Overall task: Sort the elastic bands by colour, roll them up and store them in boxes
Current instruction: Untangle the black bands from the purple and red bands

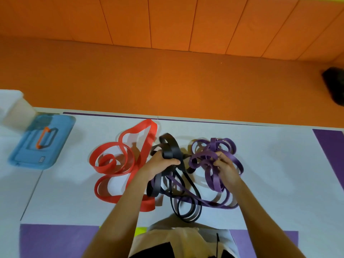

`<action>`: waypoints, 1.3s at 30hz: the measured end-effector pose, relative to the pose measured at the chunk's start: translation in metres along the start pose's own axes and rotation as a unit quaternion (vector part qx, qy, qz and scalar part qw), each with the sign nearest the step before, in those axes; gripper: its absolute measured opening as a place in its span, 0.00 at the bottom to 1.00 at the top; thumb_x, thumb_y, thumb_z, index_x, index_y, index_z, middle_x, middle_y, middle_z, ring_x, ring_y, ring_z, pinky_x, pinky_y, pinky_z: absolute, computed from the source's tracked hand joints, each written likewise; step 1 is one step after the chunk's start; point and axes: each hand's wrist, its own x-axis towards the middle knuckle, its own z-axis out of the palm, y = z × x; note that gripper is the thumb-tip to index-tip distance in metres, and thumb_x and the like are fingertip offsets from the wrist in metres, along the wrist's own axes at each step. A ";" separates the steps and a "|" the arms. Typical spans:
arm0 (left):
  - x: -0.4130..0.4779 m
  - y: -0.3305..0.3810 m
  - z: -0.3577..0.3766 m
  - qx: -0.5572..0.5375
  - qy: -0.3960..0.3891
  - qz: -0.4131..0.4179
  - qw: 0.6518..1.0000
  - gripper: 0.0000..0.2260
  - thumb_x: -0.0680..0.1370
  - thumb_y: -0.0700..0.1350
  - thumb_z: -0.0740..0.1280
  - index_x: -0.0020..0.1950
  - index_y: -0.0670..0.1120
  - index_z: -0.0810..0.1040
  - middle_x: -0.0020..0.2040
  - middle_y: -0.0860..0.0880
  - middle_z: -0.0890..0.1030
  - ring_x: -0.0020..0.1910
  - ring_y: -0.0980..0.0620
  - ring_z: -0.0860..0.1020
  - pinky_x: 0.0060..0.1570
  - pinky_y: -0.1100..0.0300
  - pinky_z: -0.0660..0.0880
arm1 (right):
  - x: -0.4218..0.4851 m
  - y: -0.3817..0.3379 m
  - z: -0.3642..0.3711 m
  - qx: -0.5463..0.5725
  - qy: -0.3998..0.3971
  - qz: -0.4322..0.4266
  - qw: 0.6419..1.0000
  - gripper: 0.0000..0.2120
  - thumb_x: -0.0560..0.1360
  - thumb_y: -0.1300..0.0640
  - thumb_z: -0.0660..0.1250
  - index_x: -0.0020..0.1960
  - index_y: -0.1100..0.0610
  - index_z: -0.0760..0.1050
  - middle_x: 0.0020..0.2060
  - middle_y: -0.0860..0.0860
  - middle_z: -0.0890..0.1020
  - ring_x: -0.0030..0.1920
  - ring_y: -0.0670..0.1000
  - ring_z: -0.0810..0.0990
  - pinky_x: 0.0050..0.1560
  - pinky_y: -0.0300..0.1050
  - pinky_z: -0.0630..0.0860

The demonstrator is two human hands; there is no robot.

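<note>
1. the left hand (159,165) is clenched around a bunch of flat black rubber elastic bands (170,149), thumb pressed across the strands. the right hand (226,167) has its fingers pinched into the cluster of flat purple rubber elastic bands (214,146), grasping a few loops.
2. all the bands lie on the white table top (270,164) in front of the person: the wide flat red rubber elastic band (119,159) to the left, black in the middle, purple to the right. a blue plastic box lid with an orange handle (41,142) sits far left, well apart from the pile, beside a translucent white plastic box (14,108) at the table's edge.
3. risk – a thin purple strand runs from the purple cluster under and through the black loops near the person. in my judgement, pulling the hands apart now would tighten that crossing into a knot, or drag the whole black bundle along.
4. risk – the black loops touch the red band's right side; a hard lift could hook it and undo the red's separation. stretched rubber may also snap back if a grip slips.
5. orientation – the black bundle's long axis runs away from the person, top loops pointing to the far table edge, lower loops trailing towards the body. the purple cluster is roundish, with no clear axis.
</note>
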 end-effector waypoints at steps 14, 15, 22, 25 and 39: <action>0.013 0.006 0.004 0.084 0.206 0.049 0.974 0.10 0.76 0.34 0.73 0.38 0.44 0.76 0.33 0.47 0.76 0.32 0.50 0.75 0.32 0.62 0.70 | 0.004 -0.013 -0.015 -0.177 0.063 0.021 0.982 0.10 0.78 0.75 0.65 0.56 0.65 0.77 0.44 0.57 0.83 0.44 0.57 0.82 0.50 0.53 0.80; 0.011 0.007 0.001 0.087 0.207 0.056 0.973 0.12 0.76 0.34 0.72 0.36 0.44 0.74 0.32 0.47 0.75 0.31 0.49 0.74 0.33 0.59 0.70 | 0.005 -0.010 -0.017 -0.245 0.058 0.038 0.967 0.12 0.78 0.72 0.66 0.58 0.62 0.76 0.44 0.55 0.83 0.44 0.56 0.83 0.49 0.53 0.81; 0.003 0.009 -0.018 0.092 0.262 0.119 0.953 0.05 0.78 0.36 0.72 0.43 0.39 0.78 0.37 0.41 0.81 0.38 0.47 0.80 0.41 0.57 0.75 | -0.005 0.014 -0.003 -0.441 0.013 0.071 0.895 0.27 0.78 0.63 0.69 0.75 0.54 0.66 0.58 0.55 0.82 0.54 0.59 0.82 0.54 0.57 0.81; 0.006 0.003 -0.021 0.138 0.245 0.117 0.953 0.03 0.79 0.36 0.71 0.52 0.42 0.81 0.43 0.45 0.85 0.43 0.49 0.83 0.47 0.56 0.78 | -0.009 0.027 0.015 -0.557 0.019 0.061 0.828 0.39 0.76 0.56 0.74 0.81 0.48 0.59 0.75 0.54 0.71 0.76 0.63 0.68 0.73 0.69 0.66; 0.066 -0.030 0.001 0.555 0.006 -0.018 0.832 0.29 0.78 0.58 0.73 0.73 0.45 0.74 0.81 0.45 0.63 0.70 0.35 0.73 0.70 0.35 0.69 | -0.019 0.064 0.058 -0.581 -0.157 -0.067 0.796 0.10 0.85 0.57 0.63 0.60 0.55 0.82 0.59 0.54 0.80 0.56 0.59 0.83 0.56 0.52 0.79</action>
